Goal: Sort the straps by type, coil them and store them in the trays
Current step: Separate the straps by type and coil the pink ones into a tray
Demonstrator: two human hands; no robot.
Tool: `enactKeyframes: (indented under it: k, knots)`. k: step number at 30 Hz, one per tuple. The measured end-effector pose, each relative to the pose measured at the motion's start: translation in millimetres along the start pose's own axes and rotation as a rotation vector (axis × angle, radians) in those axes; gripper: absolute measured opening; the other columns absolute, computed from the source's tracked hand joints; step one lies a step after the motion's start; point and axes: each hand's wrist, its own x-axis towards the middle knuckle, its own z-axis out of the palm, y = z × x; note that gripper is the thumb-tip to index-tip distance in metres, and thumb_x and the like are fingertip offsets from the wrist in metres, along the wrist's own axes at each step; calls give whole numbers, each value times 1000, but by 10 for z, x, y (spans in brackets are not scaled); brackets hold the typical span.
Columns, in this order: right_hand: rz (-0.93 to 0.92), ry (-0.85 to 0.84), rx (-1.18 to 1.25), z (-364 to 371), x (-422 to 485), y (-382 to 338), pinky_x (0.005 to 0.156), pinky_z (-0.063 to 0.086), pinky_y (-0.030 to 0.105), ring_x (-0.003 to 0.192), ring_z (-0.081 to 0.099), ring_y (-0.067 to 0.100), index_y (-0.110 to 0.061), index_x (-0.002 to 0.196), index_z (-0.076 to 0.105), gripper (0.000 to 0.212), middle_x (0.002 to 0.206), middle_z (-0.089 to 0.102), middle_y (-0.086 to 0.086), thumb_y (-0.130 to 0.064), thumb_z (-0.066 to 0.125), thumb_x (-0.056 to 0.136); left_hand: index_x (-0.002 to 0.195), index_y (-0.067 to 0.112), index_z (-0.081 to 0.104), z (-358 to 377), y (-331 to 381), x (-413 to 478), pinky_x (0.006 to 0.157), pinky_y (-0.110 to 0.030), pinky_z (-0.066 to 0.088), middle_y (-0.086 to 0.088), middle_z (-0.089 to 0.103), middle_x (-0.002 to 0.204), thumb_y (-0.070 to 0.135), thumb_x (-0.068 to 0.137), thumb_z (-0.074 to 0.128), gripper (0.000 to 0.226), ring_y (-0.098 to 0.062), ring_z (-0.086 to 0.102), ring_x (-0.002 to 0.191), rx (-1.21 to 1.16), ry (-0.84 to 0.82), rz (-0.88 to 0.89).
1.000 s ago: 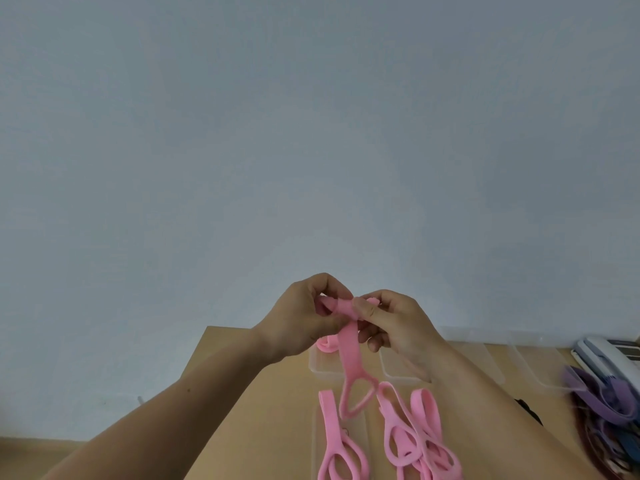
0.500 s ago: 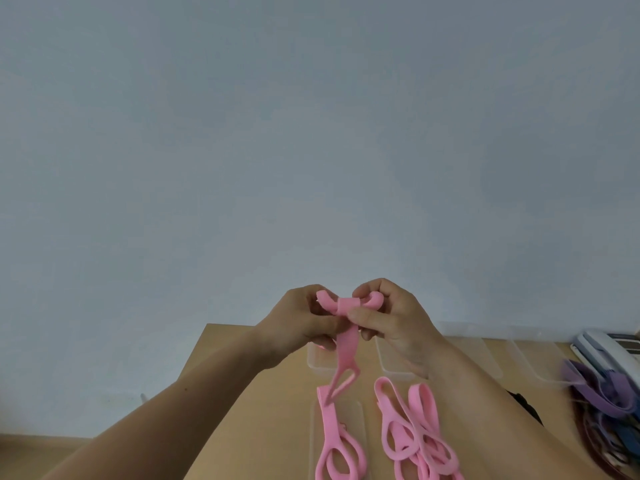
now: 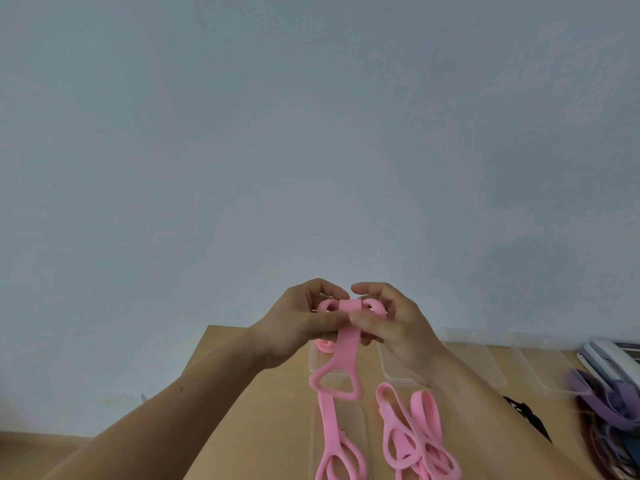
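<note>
We see two bare hands raised above a wooden table (image 3: 263,403), in front of a plain grey-blue wall (image 3: 311,133) that fills most of the view. The left hand (image 3: 298,323) and the right hand (image 3: 394,327) meet at the fingertips, both curled closed around the top of a pink strap (image 3: 341,355). The strap folds over their thumbs into small loops and hangs down between the hands, ending in a triangular opening above the table. How tightly it is wound inside the fingers is hidden from us.

Below, more pink straps (image 3: 415,441) lie on the table, cut off by the bottom edge. Another pink strap on the table (image 3: 332,434) runs down beneath the hanging one. Clear trays (image 3: 485,362) sit at the far side of the table, partly hidden behind the hands; a pink coil (image 3: 325,346) peeks out under the left hand, inside one tray. At the right edge, purple straps (image 3: 595,400) and a white object (image 3: 609,362) are cropped and hard to make out
</note>
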Motion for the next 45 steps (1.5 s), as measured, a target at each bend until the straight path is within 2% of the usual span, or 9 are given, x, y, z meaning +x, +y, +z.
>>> enactKeyframes:
  k: [4,9,15,20,25,28,34,39,45]
  knots:
    - [69,19,-53,0,19,-20,55,52,27,64,65,20,-7,93,70,26,74,70,9,-32,72,87,105,7,61,17,-37,35,84,-53,57,-10,69,103,11,76,76,33,-28,70,87,135,44,85]
    - [109,29,-165,-1,42,-13,54,51,26,62,65,16,-5,90,67,28,70,72,6,-33,68,90,106,17,61,25,-73,44,83,-48,58,4,68,104,16,73,75,36,-25,70,89,188,56,99]
    - [4,92,-203,30,78,0,53,48,21,56,62,10,-9,87,67,23,65,68,-3,-31,76,85,108,7,61,-4,-55,57,82,-48,59,-12,72,104,25,79,76,37,-32,72,92,158,-6,1]
    - [28,30,-187,35,69,6,53,49,27,59,62,18,-12,89,67,21,72,70,7,-28,78,83,110,1,57,-49,-74,39,79,-43,59,-18,75,97,16,89,72,29,-36,72,90,129,-63,-77]
    - [-3,11,-151,43,33,-19,59,57,37,74,71,32,-17,89,68,17,87,72,14,-26,80,81,113,-3,52,-56,-61,19,75,-39,58,-26,72,99,9,82,70,38,-38,70,88,-1,-100,-131]
    - [-26,-19,-152,51,20,-31,66,60,38,80,72,26,-23,92,70,21,93,72,8,-24,83,76,118,-6,52,-78,-48,20,83,-42,57,-30,68,105,9,81,65,42,-43,67,100,-126,-114,-165]
    - [-46,-74,-205,60,4,47,81,61,41,91,71,29,-29,98,70,38,98,72,3,-1,79,74,107,-2,63,-94,-64,46,80,-39,58,-18,68,95,21,77,74,39,-27,67,82,-102,-41,-193]
    - [40,-24,-105,45,22,79,75,60,36,91,72,28,-24,107,67,41,105,70,7,-26,82,69,104,2,65,-84,-104,52,79,-40,57,-18,69,92,13,72,78,36,-29,69,79,-23,24,-84]
    - [184,-27,-106,48,54,-3,60,57,29,71,74,27,-8,83,67,46,75,74,9,-52,70,72,105,7,64,-20,-153,61,83,-42,60,-13,72,98,6,79,80,31,-28,71,88,143,29,51]
